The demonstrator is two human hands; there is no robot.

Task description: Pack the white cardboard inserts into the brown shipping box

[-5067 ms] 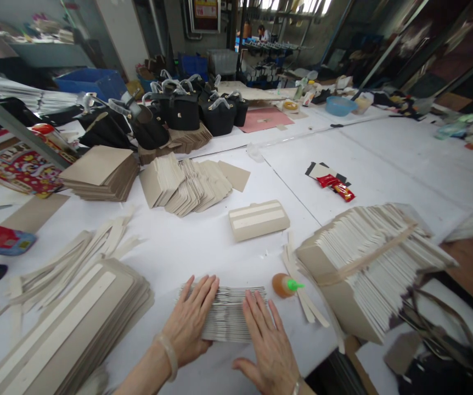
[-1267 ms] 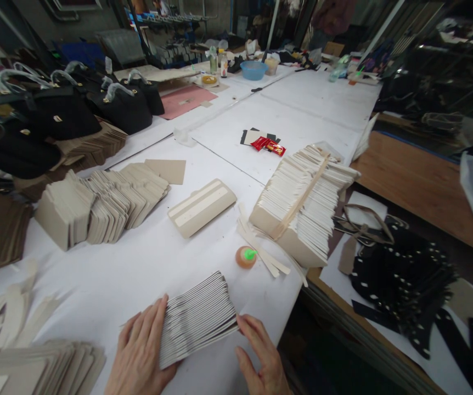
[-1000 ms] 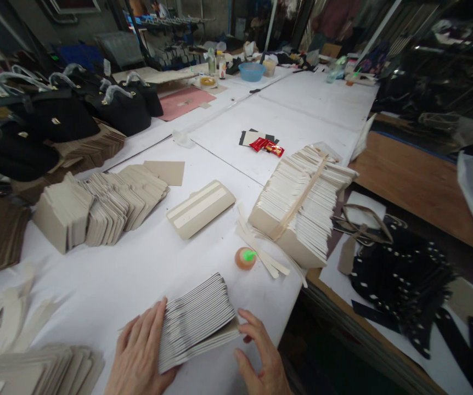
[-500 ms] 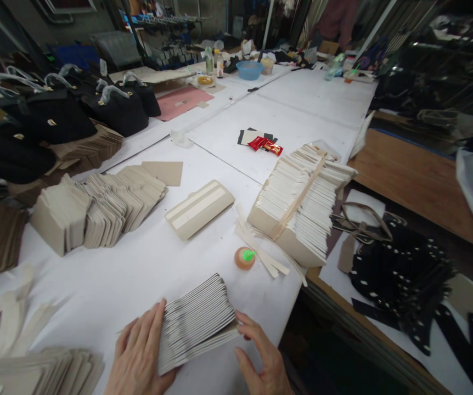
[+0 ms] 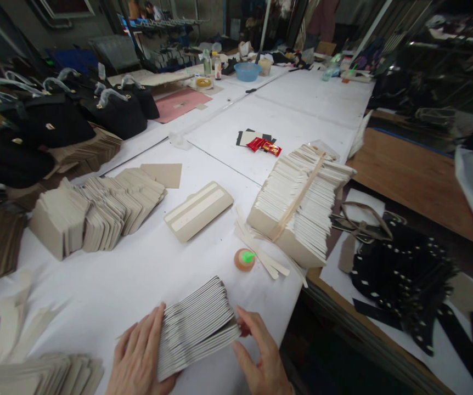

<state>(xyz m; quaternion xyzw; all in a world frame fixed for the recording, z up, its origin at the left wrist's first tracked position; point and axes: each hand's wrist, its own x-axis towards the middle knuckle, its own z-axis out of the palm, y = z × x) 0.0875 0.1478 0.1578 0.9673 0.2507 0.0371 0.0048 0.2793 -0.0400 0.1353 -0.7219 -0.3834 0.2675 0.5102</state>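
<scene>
A fanned stack of pale folded strips with dark edges (image 5: pixel 197 323) lies on the white table in front of me, its layers stepped like stairs. My left hand (image 5: pixel 140 351) is closed around the left end, fingers together on top and the thumb side partly beneath. At the right end, a gap parts the nearer layers from the rest. There my right hand (image 5: pixel 261 354) has its index fingertip at the corner, with the thumb held apart from it near the front edge. Beyond the stack stands a small orange bottle with a green tip (image 5: pixel 245 259).
A banded bundle of pale pieces (image 5: pixel 298 197) lies at the right table edge beside loose strips (image 5: pixel 267 258). A beige panel (image 5: pixel 199 211) sits mid-table. Beige card stacks (image 5: pixel 105 211) and black handbags (image 5: pixel 117 112) line the left. Black studded pieces (image 5: pixel 401 291) lie right.
My right thumb has moved slightly up, closer to the stack's front corner. The layers near the front now look more evenly spread. My left hand stays at the left end.
</scene>
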